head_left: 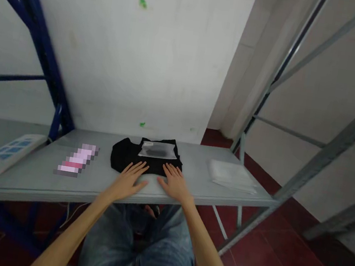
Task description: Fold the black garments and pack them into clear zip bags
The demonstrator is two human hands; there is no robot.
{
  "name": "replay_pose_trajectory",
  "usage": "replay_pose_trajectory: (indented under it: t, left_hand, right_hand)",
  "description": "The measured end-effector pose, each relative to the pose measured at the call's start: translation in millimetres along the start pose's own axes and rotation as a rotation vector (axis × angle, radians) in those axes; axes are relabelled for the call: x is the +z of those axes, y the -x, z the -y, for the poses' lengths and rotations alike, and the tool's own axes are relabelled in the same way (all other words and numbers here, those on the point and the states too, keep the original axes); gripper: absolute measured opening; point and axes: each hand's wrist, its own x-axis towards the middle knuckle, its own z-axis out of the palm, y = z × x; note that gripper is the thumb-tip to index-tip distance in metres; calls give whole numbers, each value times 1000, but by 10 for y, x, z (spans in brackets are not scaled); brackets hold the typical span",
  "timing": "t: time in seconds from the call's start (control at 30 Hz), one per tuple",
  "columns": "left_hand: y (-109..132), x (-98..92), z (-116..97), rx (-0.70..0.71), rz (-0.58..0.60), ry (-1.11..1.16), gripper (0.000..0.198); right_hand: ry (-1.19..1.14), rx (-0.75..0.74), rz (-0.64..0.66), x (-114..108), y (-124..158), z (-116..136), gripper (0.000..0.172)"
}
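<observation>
A black cloth item [123, 153] lies on the grey shelf surface [194, 171], with a flat clear plastic piece [158, 150] on top of it. My left hand [127, 182] rests palm down, fingers spread, its fingertips at the near left edge of the black cloth. On the other side, my right hand [175, 184] is flat too, fingers apart, with its fingertips on the near right edge of the cloth. Neither hand grips anything.
To the left are a blurred pink and white item [78, 159] and a white power strip [19, 150]. Clear plastic sheets [231, 175] are stacked at the right. Blue uprights [40, 39] and grey metal bars [337, 145] frame the shelf; a white wall [147, 65] stands behind.
</observation>
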Motion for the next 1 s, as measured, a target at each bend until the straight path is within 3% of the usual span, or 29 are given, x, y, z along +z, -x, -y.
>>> replay_pose_trajectory:
  t: [1.0]
  left_hand:
    - [2, 8, -32, -34, -1, 2, 68]
  right_hand:
    - [-11, -3, -8, 8, -1, -9, 64]
